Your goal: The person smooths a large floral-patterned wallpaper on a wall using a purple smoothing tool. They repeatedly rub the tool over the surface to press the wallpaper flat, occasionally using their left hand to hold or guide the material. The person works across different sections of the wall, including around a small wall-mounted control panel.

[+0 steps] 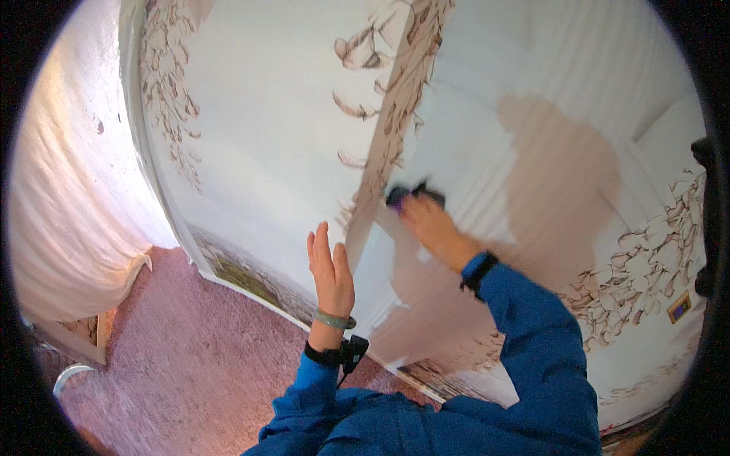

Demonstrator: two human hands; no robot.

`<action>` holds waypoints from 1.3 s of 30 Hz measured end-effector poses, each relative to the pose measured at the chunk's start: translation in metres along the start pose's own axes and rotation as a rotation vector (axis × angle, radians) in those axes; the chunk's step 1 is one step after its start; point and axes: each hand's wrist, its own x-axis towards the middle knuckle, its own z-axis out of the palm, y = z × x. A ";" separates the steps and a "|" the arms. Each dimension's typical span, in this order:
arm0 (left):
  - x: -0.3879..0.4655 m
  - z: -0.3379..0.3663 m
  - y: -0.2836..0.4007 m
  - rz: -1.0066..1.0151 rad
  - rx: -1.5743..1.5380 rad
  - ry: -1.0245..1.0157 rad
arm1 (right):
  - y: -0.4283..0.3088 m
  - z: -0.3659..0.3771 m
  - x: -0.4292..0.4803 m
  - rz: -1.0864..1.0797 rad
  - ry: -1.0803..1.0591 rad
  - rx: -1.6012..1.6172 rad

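A sheet of printed wallpaper or wall covering [274, 142], pale with brown floral drawings, spreads before me, with a brown printed strip [393, 114] running steeply across it. My right hand [430, 225] is closed around a dark, blurred object [419, 195], held at the surface just right of the strip; its exact kind cannot be told. My left hand [332, 273] is raised with fingers apart, near the strip's lower end, holding nothing. Whether its palm touches the surface is unclear. A green bangle [333, 319] and a black strap are on the left wrist.
A light curtain or cloth [74, 216] hangs at the left beside a bright, rough wall edge. Reddish-purple carpet [188, 353] lies below. A framed switch or panel [680, 308] sits at the right. Dark objects [704, 216] show at the right rim.
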 end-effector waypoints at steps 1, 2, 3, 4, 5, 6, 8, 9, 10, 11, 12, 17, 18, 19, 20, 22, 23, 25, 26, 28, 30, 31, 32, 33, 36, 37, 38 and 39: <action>0.001 -0.002 -0.001 -0.035 -0.013 -0.012 | -0.013 0.009 -0.010 -0.019 -0.122 0.067; 0.002 -0.003 -0.002 -0.047 -0.029 -0.014 | -0.024 0.014 -0.021 -0.065 -0.065 0.146; 0.004 -0.004 -0.001 -0.114 -0.037 -0.035 | -0.029 0.017 -0.029 -0.113 -0.085 0.227; 0.003 -0.004 0.001 -0.065 -0.018 -0.046 | -0.034 0.018 -0.033 -0.077 0.030 0.300; 0.005 -0.002 0.003 -0.013 -0.023 -0.037 | -0.036 0.014 -0.036 -0.033 0.056 0.386; 0.006 0.001 0.006 0.007 -0.029 -0.036 | -0.033 0.008 -0.034 0.032 0.037 0.486; -0.001 0.004 0.015 0.027 -0.002 -0.050 | -0.026 -0.013 -0.018 0.218 0.258 0.559; -0.001 0.006 0.020 0.039 0.026 -0.049 | -0.014 -0.027 0.000 0.335 0.308 0.621; 0.000 0.006 0.025 0.057 0.060 -0.046 | 0.003 -0.045 0.018 0.380 0.477 0.690; 0.003 0.005 0.030 0.080 0.102 -0.052 | 0.021 -0.066 0.035 0.486 0.599 0.809; 0.002 0.004 0.036 0.107 0.096 -0.072 | 0.042 -0.088 0.053 0.485 0.780 0.842; -0.007 -0.008 0.050 0.072 0.112 -0.037 | 0.117 -0.166 0.154 0.523 1.347 0.867; -0.014 -0.013 0.049 0.060 0.137 -0.040 | 0.107 -0.163 0.165 0.602 1.331 0.848; -0.019 -0.018 0.047 0.038 0.153 -0.050 | 0.095 -0.155 0.178 0.651 1.344 0.798; -0.025 -0.024 0.043 0.044 0.184 -0.053 | 0.084 -0.140 0.184 0.705 1.340 0.755; -0.033 -0.036 0.034 0.000 0.199 -0.031 | 0.036 -0.091 0.176 0.744 1.262 0.871; -0.036 -0.040 0.030 -0.019 0.189 -0.019 | 0.002 -0.064 0.167 0.764 1.194 0.888; -0.039 -0.046 0.024 -0.018 0.202 -0.007 | -0.065 -0.017 0.144 0.921 1.073 1.053; -0.039 -0.047 0.023 -0.016 0.210 -0.010 | -0.098 0.002 0.131 1.011 0.998 1.150; -0.038 -0.044 0.023 -0.014 0.226 -0.023 | -0.143 0.027 0.116 1.145 0.868 1.316; -0.032 -0.039 0.025 -0.005 0.251 -0.055 | -0.154 0.034 0.111 1.293 0.676 1.499; -0.028 -0.035 0.026 0.029 0.253 -0.069 | -0.149 0.030 0.113 1.189 0.830 1.423; -0.022 -0.030 0.026 0.019 0.253 -0.080 | -0.133 0.022 0.118 1.125 0.894 1.387; -0.015 -0.025 0.025 0.037 0.245 -0.088 | -0.113 0.010 0.123 1.065 0.963 1.366; 0.004 -0.015 0.023 0.089 0.213 -0.117 | -0.046 -0.043 0.138 0.805 1.088 1.117; 0.012 -0.013 0.022 0.107 0.199 -0.127 | -0.025 -0.062 0.144 0.736 1.101 1.021; 0.019 -0.014 0.023 0.122 0.120 -0.153 | -0.008 -0.081 0.151 0.698 1.153 0.952; 0.028 -0.017 0.023 0.140 0.137 -0.156 | 0.007 -0.097 0.156 0.620 1.201 0.863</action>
